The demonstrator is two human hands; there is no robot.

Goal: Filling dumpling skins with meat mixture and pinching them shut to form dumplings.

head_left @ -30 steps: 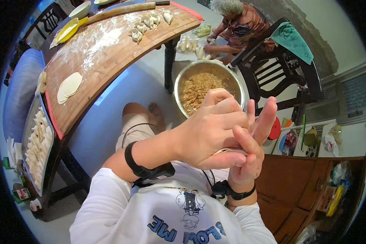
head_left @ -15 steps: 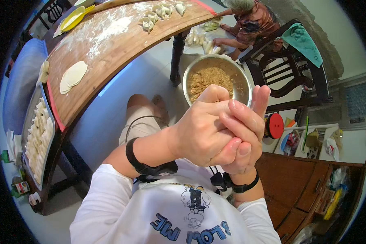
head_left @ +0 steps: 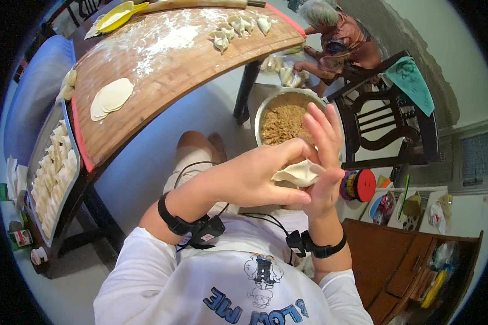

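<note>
A pale folded dumpling point(head_left: 299, 173) sits between both my hands at chest height. My left hand point(head_left: 260, 173) wraps over it from the left, thumb and fingers pinching its edge. My right hand point(head_left: 322, 162) cups it from behind, fingers pointing up. Just beyond my hands stands a metal bowl point(head_left: 265, 108) of brown minced filling point(head_left: 284, 122). On the wooden board point(head_left: 162, 70) to the left lie round dough wrappers point(head_left: 111, 97) and several finished dumplings point(head_left: 236, 27) in scattered flour.
A metal tray point(head_left: 51, 173) full of dumplings lies at the table's left end. A dark wooden chair point(head_left: 387, 124) with a teal cloth stands on the right. Another person point(head_left: 339, 38) sits beyond the table. A wooden cabinet point(head_left: 396, 260) is at lower right.
My hands have parted a little, so the dumpling now shows between them; before, my left hand was closed over it. The view has shifted slightly.
</note>
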